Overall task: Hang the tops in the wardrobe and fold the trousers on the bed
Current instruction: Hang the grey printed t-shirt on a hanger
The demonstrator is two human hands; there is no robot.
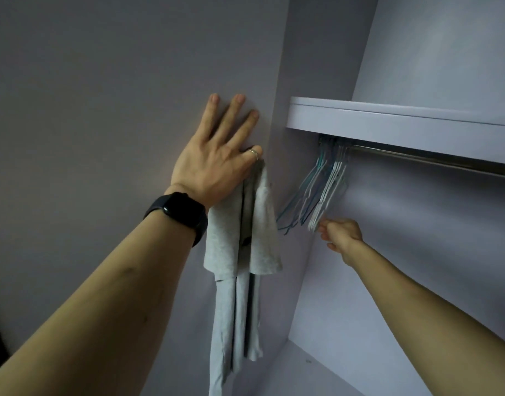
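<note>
A grey top (239, 252) is held up against the wardrobe panel (102, 110), well to the left of the rail (431, 157) and a little below its level. It hangs long and narrow, straight down. Its upper end is gripped by the left hand (214, 167). Three fingers (238, 110) are spread straight and laid flat on the panel, while the ringed finger is curled over the cloth; the thumb is hidden.

A bunch of hangers (328, 184) is crowded at the left end of the rail, under the shelf (402, 121), and is swung out at an angle. The bottom of the pale hangers is pinched by the right hand (342, 234), its fingers closed together on them; how many are taken cannot be told.

The step in hand is judged to be the freeing of one hanger. The hangers lie between the top and the right arm, so the right hand is the nearer to the rail. One hanger will probably have to be lifted off the rail and brought leftward to the top's neck.
</note>
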